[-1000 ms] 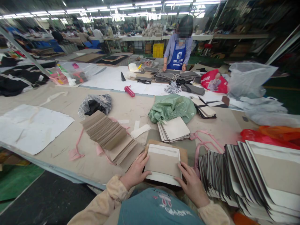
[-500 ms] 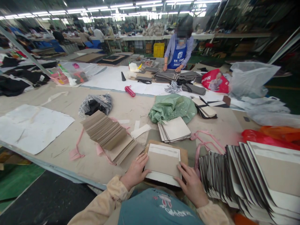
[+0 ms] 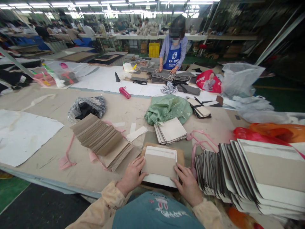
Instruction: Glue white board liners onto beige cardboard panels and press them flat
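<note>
A grey card panel on a white sheet [image 3: 160,165] lies on a brown board at the table's near edge. My left hand [image 3: 130,176] rests on its left edge with the fingers spread flat. My right hand [image 3: 188,185] presses its right edge, fingers stretched out. Neither hand grips anything. A fanned row of brown cards [image 3: 102,140] lies just left of my left hand. A long fanned row of finished grey-and-white panels [image 3: 247,175] lies at my right.
A small stack of grey cards [image 3: 170,131] and a green bag [image 3: 166,108] lie beyond the panel. Pink straps [image 3: 200,143], a black plastic bag [image 3: 87,106] and a pink bottle [image 3: 125,92] lie about. A person in a blue apron [image 3: 172,54] works at the far side.
The view has shifted a little to the right, so everything sits further left in the picture. Both hands stay on the panel's edges.
</note>
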`<state>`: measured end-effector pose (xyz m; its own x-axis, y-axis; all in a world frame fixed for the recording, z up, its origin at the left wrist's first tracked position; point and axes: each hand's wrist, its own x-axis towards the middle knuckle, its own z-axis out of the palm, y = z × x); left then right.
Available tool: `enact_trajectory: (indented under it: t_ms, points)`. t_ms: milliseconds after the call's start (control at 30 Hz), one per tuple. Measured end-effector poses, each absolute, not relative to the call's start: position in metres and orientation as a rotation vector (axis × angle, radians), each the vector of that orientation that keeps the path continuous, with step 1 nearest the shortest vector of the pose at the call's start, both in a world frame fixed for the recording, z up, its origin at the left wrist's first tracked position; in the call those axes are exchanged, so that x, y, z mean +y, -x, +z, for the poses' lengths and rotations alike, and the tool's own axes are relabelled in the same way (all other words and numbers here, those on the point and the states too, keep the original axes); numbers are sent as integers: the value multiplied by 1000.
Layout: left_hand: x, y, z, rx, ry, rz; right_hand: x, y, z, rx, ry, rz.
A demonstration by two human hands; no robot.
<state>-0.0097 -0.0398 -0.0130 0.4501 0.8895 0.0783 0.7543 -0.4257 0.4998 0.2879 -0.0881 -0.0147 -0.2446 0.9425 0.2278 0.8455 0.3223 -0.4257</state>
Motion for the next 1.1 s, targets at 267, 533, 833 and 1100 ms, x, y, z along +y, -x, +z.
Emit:
enact_trajectory:
  t_ms: [267, 533, 833, 1100]
  points:
    - [-39, 10, -14, 1409, -2360, 416, -90, -283, -5, -2137, 1610, 342]
    - [-38, 10, -7, 1421, -2171, 456, -91, -285, -13, -1928, 1677, 359]
    - [4, 2, -4, 1725, -1706, 685, -51, -302, -34, -1677, 1768, 161]
    - [20, -14, -19, 1813, -1586, 634, -40, -296, -44, -1639, 1851, 281]
